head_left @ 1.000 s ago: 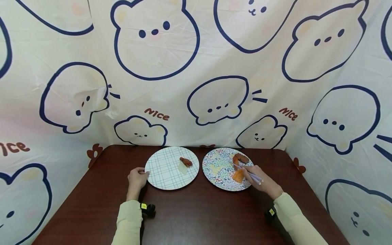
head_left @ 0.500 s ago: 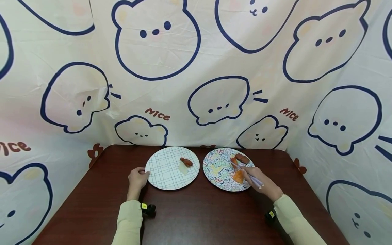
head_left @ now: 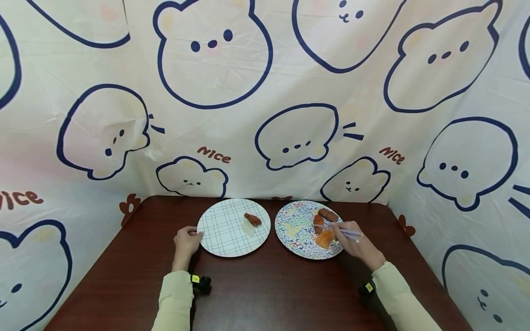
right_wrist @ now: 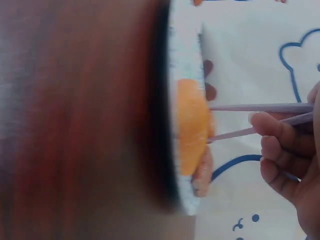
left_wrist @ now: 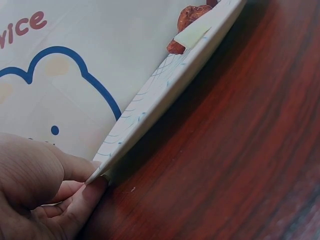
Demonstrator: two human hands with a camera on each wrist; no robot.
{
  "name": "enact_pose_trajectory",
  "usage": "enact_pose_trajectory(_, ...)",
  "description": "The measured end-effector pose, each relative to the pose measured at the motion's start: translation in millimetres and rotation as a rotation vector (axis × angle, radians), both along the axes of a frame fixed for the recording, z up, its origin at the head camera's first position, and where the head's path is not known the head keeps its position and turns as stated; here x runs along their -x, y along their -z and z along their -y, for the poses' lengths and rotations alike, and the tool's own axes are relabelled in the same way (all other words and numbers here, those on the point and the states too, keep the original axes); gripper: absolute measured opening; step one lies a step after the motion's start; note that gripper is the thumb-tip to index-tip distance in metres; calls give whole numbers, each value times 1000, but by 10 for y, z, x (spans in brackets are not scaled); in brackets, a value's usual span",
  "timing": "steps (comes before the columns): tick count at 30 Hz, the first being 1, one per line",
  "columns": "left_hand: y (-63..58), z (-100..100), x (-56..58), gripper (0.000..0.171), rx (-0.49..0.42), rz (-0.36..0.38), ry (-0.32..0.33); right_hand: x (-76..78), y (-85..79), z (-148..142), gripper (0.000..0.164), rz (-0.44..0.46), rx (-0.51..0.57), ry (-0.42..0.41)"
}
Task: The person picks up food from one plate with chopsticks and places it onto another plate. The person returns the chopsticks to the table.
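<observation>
My left hand (head_left: 186, 246) pinches the left rim of a white plate with a grid pattern (head_left: 221, 236) between thumb and fingers. On that plate lie a brown chicken drumstick (head_left: 253, 219) and a thin pale green piece (head_left: 248, 228). My right hand (head_left: 359, 244) grips light purple chopsticks (right_wrist: 265, 107) over a multicoloured speckled plate (head_left: 291, 234). Their tips meet a reddish-orange piece (head_left: 318, 221); whether they grip it, I cannot tell. Nearer me on this plate is a fan-shaped orange piece (head_left: 325, 239). A brown oblong piece (head_left: 328, 214) lies behind.
Both plates stand side by side at the back of the dark brown table (head_left: 265, 289), with a narrow gap between them. A cream curtain with bear drawings (head_left: 244, 138) hangs close behind the table and along both sides.
My right hand has turned, so the chopsticks' rear ends have swung up and they lie flatter over the reddish-orange piece. My left hand keeps its place on the grid plate's rim.
</observation>
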State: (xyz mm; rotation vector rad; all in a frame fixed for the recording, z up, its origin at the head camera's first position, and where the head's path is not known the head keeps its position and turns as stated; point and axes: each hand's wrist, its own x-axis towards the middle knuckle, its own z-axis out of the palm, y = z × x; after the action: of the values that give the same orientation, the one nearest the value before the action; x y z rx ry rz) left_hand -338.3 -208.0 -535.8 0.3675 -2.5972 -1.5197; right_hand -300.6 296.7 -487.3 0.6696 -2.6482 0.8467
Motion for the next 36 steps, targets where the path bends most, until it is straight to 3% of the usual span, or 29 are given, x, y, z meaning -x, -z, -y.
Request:
enact_pose_trajectory(2, 2, -1, 3, 39, 1, -1, 2, 31, -38, -22, 43, 22, 44, 22)
enact_pose_trajectory(4, 4, 0, 4, 39, 2, -2, 3, 68, -82, -41, 48, 100, 97, 46)
enact_pose_trajectory(9, 9, 0, -3, 39, 4, -3, 1, 108, -286, -42, 47, 327, 242, 93)
enact_pose_trajectory(13, 18, -3, -11, 39, 6, -5, 1, 141, -376, -73, 48, 418, 329, 107)
enact_pose_trajectory(19, 37, -2, 1, 39, 7, -9, 4, 278, -233, -179, 50, 418, 352, 98)
enact_pose_trajectory(28, 56, 8, 33, 39, 11, -16, -14, 330, -250, -157, 46, 441, 289, -47)
enact_pose_trajectory(36, 29, -10, 29, 38, 4, -6, -26, 297, -349, -30, 52, 418, 119, -18)
